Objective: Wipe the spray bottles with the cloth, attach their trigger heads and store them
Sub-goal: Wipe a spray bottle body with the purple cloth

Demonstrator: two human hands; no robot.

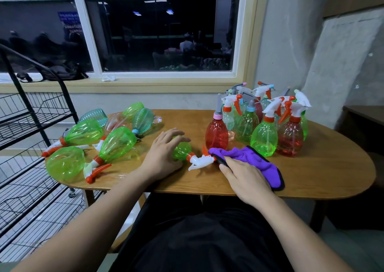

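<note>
A green spray bottle (182, 150) lies on its side at the middle of the wooden table (311, 172), its white and orange trigger head (200, 160) pointing right. My left hand (164, 153) rests on the bottle's body with fingers spread over it. My right hand (245, 178) lies flat on a purple cloth (255, 157) just right of the trigger head. One corner of the cloth touches the trigger head.
Several green, teal and clear bottles (116, 143) lie on their sides at the table's left. Several upright red and green bottles (266, 134) with trigger heads stand at the back right. A black wire rack (31, 126) stands left of the table, under the window.
</note>
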